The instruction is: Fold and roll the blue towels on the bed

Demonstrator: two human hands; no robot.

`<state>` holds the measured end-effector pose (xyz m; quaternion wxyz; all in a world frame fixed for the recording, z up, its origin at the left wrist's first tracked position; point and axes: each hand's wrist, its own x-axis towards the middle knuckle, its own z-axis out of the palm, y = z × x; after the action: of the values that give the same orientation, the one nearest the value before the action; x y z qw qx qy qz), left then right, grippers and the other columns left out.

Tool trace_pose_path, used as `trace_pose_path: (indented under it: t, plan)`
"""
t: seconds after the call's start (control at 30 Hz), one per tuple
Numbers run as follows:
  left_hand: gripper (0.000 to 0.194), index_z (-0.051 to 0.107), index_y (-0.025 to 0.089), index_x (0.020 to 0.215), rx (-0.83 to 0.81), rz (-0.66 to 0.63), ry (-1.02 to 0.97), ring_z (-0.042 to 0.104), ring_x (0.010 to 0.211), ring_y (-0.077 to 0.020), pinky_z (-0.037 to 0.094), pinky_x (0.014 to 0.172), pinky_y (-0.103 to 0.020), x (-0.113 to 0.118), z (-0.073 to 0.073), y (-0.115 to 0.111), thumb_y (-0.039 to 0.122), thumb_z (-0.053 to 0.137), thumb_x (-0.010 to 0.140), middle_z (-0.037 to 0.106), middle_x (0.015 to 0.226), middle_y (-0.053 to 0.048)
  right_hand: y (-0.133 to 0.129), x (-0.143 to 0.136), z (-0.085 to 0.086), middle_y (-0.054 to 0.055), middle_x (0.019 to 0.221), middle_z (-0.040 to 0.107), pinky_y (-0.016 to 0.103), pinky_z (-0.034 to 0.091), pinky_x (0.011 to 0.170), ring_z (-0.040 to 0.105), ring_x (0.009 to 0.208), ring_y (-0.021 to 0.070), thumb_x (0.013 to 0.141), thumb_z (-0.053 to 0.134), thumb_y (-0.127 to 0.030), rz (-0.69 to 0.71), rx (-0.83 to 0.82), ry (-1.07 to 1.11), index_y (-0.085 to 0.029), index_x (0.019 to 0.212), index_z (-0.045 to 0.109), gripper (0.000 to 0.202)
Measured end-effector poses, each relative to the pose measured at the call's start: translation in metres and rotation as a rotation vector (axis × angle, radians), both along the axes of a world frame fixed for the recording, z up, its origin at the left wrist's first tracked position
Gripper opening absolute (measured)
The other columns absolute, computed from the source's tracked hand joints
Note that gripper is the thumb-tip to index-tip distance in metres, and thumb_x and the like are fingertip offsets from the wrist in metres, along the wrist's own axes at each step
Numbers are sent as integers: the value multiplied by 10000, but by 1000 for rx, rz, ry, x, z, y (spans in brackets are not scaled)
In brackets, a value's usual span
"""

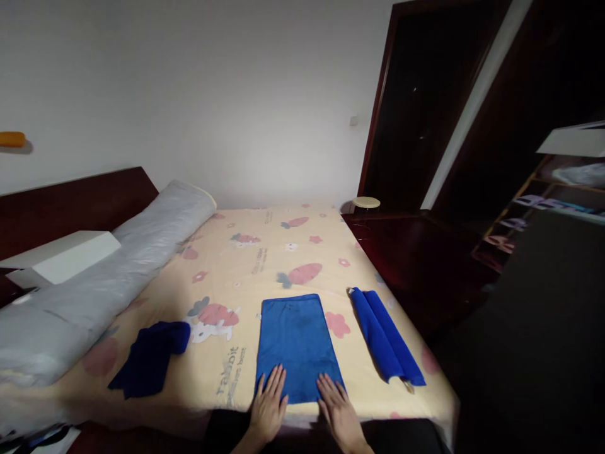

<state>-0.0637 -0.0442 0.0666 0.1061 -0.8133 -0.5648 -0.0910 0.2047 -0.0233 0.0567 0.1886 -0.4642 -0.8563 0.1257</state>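
Note:
A blue cloth [297,337] lies flat as a rectangle on the bed, close to its near edge. On the cloth's near left corner rests my left hand [270,403], palm down with fingers stretched out. My right hand [338,407] lies flat on the near right corner in the same way. To the right is a darker blue cloth in two long rolls or folds [385,337], with a pale tip showing at each end. A crumpled dark blue cloth [154,356] sits to the left, apart from both hands.
The bed [265,265] has a yellow sheet with carrots and rabbits. A long grey roll [155,221] and a white box [70,255] lie along the headboard [75,202]. A round stool [366,202] stands beyond the far right corner; a shoe rack [515,208] is at right.

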Motion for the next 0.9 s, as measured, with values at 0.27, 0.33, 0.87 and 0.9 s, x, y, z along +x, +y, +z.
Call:
trace_pose_path:
  t: [0.27, 0.33, 0.87, 0.9]
  plan:
    - [700, 23, 219, 1526, 41, 11, 11, 390, 1394, -166, 322, 1140, -358, -20, 9, 4, 131, 313, 895, 348, 1550, -15, 12, 11, -6, 96, 1476, 442, 473, 367, 1124, 391, 1381, 270, 972, 382, -275, -92, 48, 57, -201, 1401, 504, 452]
    - [687, 26, 215, 1526, -3, -27, -6, 361, 1412, -172, 327, 1141, -358, 4, 5, 12, 151, 317, 907, 303, 1568, -17, 19, -18, 4, 91, 1486, 428, 435, 356, 1133, 374, 1393, 245, 918, 387, -183, 47, -39, 47, -199, 1431, 462, 518]
    - [596, 91, 317, 1504, 20, 106, -11, 431, 1369, -193, 370, 1102, -420, -59, 2, 22, 234, 316, 958, 392, 1523, 7, 57, 16, 3, 80, 1543, 317, 512, 276, 1160, 278, 1435, 268, 1002, 301, -397, -167, -76, -36, -204, 1466, 401, 512]
    - [601, 75, 300, 1508, 17, 95, -14, 414, 1380, -193, 359, 1110, -423, -49, 4, 26, 221, 305, 958, 374, 1534, -2, 56, 6, 7, 76, 1550, 304, 499, 272, 1164, 267, 1440, 260, 1007, 284, -390, -123, -81, -32, -208, 1474, 386, 512]
